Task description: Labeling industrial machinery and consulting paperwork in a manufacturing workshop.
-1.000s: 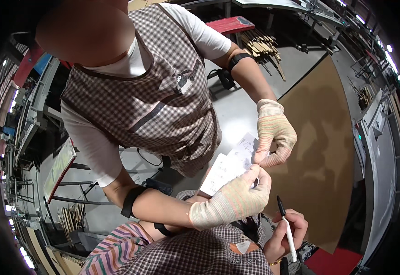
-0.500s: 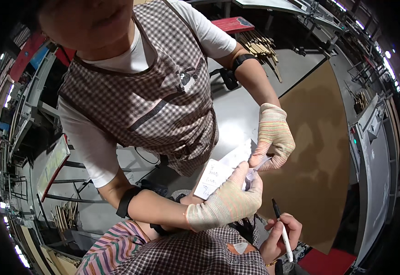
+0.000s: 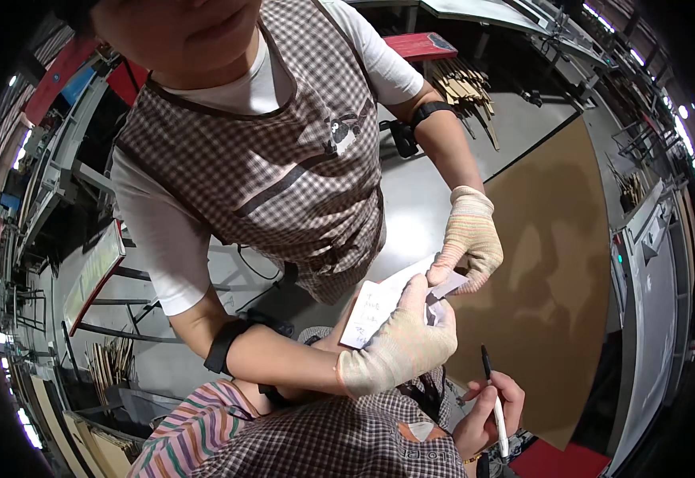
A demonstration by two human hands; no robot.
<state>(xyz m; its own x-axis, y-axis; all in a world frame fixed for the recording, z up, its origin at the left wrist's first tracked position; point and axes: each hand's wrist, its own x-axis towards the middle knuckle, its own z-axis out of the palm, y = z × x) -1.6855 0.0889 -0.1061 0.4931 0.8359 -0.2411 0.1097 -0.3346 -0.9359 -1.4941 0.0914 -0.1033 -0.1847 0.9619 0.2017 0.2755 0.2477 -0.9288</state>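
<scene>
As right hand holds, pen upright, tip up

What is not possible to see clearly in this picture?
Head view:
- Person's left hand: hidden behind the co-worker's forearm.
- Writing on the paper slip: too small, partly covered by the co-worker's gloved hand.
- Right hand holding the pen: wrist cut off by the lower edge.

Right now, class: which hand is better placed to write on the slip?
Right. The right hand grips the pen just below the slip held by a co-worker's gloved hands; the left hand is hidden.
</scene>
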